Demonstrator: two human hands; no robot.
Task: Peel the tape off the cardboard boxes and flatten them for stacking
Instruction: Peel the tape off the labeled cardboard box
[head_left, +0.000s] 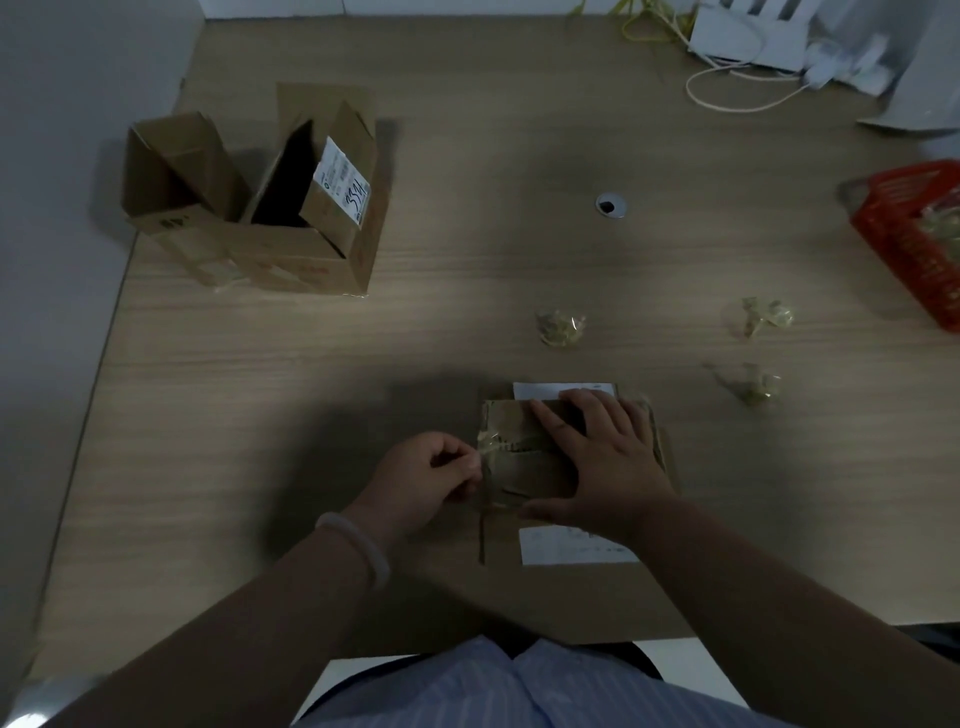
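Red basket (894, 245) near crumpled tape wads (768, 316)

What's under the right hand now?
A small taped box, pressed flat by the right hand, lying on flattened cardboard. The box top beneath the palm is hidden.

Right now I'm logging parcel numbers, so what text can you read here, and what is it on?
"33" plus two unclear digits, handwritten: shipping label on the open box; its fine print is too small.
Red print on that box's front: blurred.
Black mark on the smaller box: unreadable.
White labels on the near box: too dim.
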